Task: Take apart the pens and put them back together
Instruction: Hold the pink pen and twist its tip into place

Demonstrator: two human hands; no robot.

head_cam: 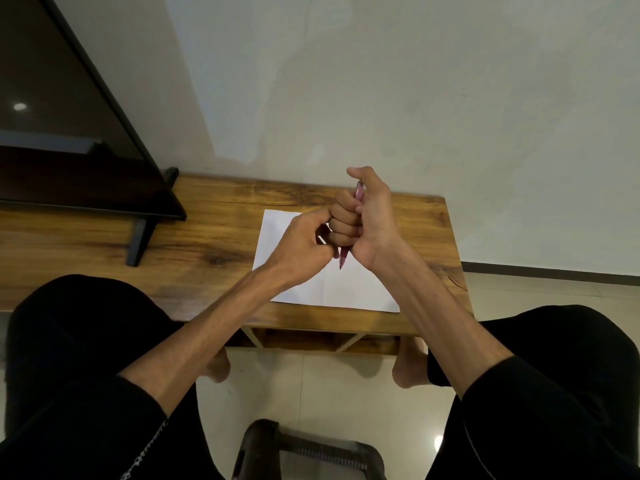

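Hands meet over a sheet of white paper (332, 292) at the centre of the frame, above a wooden tabletop (214, 237). Going from left to right: a dark screen (69, 116) on a black stand fills the upper left, its foot resting on the wood. Next comes the left hand (304, 240), curled with thumb and fingertips drawn close together as if pinching something small; a thin pale sliver shows between its fingers, but what it is cannot be told. Its knuckles touch the fingers of the right hand (367, 220), which is closed in a fist around a red pen (343, 259). The pen stands nearly upright in that fist, its pointed tip poking out below, just above the paper, and its other end showing near the raised thumb at the top.

Judging by the task, this looks like the middle of work on one pen: either a small part is being drawn out of it or fed back in (which of the two cannot be told from this view). The next move likely calls for the right hand to keep the barrel steady while the left hand lines up or pulls its small piece along the pen's axis, with a fine pinch and little force.

Dark-clothed knees and bare feet fill the lower frame, on a pale tiled floor (311, 386).
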